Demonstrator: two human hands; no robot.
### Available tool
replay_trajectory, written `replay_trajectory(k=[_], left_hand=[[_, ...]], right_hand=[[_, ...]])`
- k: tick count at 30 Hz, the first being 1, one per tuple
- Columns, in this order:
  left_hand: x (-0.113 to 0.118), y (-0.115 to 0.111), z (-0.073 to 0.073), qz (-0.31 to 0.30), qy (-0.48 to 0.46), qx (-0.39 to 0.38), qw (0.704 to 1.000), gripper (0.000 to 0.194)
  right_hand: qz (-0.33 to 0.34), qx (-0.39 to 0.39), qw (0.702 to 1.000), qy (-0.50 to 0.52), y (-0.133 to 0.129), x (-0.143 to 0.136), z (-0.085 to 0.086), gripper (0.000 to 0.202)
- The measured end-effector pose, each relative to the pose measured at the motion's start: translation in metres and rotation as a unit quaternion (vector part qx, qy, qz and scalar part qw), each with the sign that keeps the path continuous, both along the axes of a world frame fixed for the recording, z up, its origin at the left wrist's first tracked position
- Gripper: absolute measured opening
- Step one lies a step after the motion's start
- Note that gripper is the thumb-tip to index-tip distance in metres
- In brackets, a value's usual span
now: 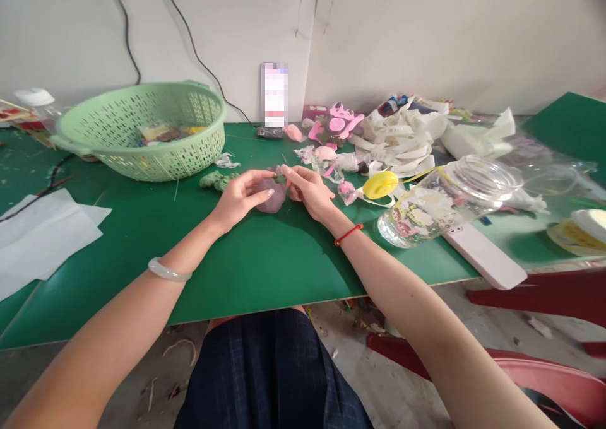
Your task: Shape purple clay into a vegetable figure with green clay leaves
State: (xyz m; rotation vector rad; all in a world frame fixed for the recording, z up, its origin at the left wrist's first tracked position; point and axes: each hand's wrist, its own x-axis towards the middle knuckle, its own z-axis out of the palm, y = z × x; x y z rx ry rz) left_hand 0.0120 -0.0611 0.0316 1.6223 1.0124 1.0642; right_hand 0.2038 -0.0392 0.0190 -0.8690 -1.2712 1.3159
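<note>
In the head view, a soft-looking, rounded purple lump (271, 202) is between my hands above the green tabletop. My left hand (239, 199) grips its left side between thumb and fingers. Fingertips of my right hand (308, 188) pinch a small greenish piece (280, 178) at the lump's upper right; its exact kind is unclear. A thin, needle-like line rises beside those fingertips. Just behind my left hand lies a crumpled green lump (215, 180), partly covered by the hand.
A green plastic basket (142, 158) stands at the back left, near white sheets (52, 233). A phone (274, 94) leans on the wall. Pink pieces (338, 123) and white strips (402, 135) lie behind right. A clear jar (426, 205), yellow lid (380, 185) and pale phone (487, 255) occupy the right.
</note>
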Motion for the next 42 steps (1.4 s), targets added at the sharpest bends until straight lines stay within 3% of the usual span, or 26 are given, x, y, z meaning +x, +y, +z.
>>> replay_trajectory(k=[6,23,42], left_hand=[[0.007,0.001,-0.001,-0.011,0.009,0.01,1.0,0.049],[0.011,0.01,-0.015,-0.011,-0.067,0.021,0.997,0.049],[0.012,0.004,-0.011,0.018,-0.06,0.03,0.998,0.051]], right_hand=[[-0.028,-0.015,0.999,0.012,0.002,-0.003,-0.002,0.062],[-0.012,0.01,1.0,0.014,0.006,0.001,-0.006,0.065],[-0.005,0.01,1.0,0.007,0.002,-0.001,-0.003,0.064]])
